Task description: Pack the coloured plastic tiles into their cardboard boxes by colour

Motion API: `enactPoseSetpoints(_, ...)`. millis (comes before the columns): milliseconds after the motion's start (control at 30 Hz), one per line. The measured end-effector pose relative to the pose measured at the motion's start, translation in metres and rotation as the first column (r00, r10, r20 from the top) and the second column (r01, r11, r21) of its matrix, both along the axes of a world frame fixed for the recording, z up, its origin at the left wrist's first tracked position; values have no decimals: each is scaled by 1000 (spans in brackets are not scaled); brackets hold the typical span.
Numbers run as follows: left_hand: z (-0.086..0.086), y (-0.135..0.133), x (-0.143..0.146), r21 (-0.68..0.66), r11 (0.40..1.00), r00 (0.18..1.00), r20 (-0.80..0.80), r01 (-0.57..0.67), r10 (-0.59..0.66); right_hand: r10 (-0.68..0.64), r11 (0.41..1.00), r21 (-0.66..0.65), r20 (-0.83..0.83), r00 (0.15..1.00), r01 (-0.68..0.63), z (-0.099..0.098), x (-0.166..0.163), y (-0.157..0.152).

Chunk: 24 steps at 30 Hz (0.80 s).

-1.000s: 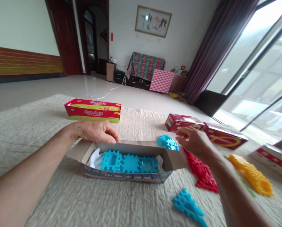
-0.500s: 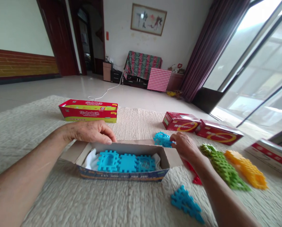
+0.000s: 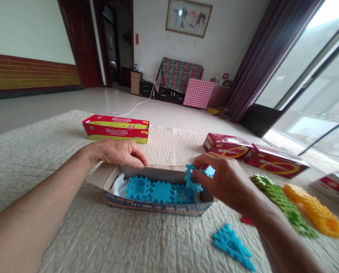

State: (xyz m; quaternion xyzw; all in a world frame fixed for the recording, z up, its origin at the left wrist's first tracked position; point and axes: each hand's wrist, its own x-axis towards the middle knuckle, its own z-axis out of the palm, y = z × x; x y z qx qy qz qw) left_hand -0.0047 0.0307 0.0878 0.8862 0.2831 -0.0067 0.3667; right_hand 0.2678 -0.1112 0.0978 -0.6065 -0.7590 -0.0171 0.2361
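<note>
An open cardboard box (image 3: 155, 207) lies on a beige quilted mat in front of me, with three blue interlocking plastic tiles (image 3: 159, 190) laid flat inside on white paper. My left hand (image 3: 116, 152) rests on the box's far rim, fingers curled over the edge. My right hand (image 3: 223, 178) pinches another blue tile (image 3: 190, 178), held on edge just above the right end of the box. A loose pile of blue tiles (image 3: 232, 245) lies on the mat near me, to the right.
Green tiles (image 3: 283, 204), yellow tiles (image 3: 314, 210) and a bit of a red tile (image 3: 246, 220) lie to the right. A red and yellow box (image 3: 116, 129) sits beyond; two red boxes (image 3: 254, 151) and another box (image 3: 333, 187) stand far right.
My right hand took a blue tile from beside the box's right end and brought it left, over the box. My left hand stayed on the rim.
</note>
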Motion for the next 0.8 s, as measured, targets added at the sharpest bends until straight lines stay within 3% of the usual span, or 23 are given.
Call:
enactPoseSetpoints(200, 2, -2, 0, 19, 1000, 1000, -16, -2, 3, 41, 994, -105, 105, 994, -30, -14, -10, 1)
enactPoseSetpoints(533, 2, -1, 0, 21, 1000, 1000, -18, -6, 6, 23, 996, -89, 219, 976, -3, -16, -13, -3)
enactPoseSetpoints(667, 2, -2, 1, 13, 1000, 1000, -16, -14, 14, -3, 1000, -30, 174, 985, 8, -7, -5, -4)
enactPoseSetpoints(800, 2, -2, 1, -9, 1000, 1000, -17, -2, 2, -127, 988, 105, 121, 985, 115, 2, 24, 4)
